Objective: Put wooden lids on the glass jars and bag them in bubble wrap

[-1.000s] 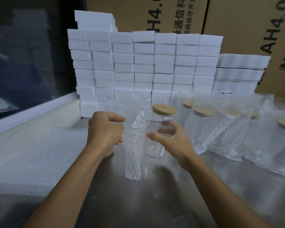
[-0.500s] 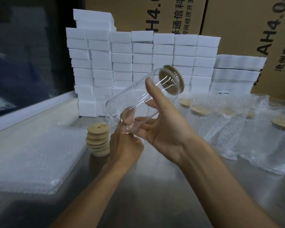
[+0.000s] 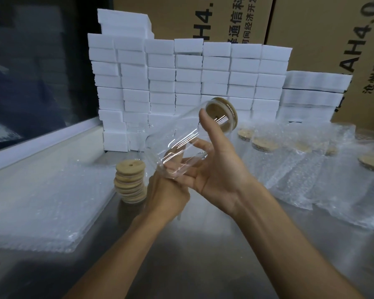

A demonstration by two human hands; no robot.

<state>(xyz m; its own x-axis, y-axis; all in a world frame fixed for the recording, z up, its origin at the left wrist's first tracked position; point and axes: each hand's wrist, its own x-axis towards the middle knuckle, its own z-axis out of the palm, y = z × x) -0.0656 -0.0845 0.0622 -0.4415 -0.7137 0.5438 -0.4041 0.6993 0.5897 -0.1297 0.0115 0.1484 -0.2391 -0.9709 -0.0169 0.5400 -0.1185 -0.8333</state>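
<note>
— Two hands on one glass jar?
— Yes. The right hand is wrapped around its lower half, thumb up along the side; the jar is tilted above the steel table, wooden lid fitted and pointing away.
— And the left hand?
— Curled just beneath the jar's base (whether it grips anything, I cannot tell).
— Spare lids?
— One stack of lids stands just left, beside the flat bubble wrap bags. Bagged jars lie at right.
</note>
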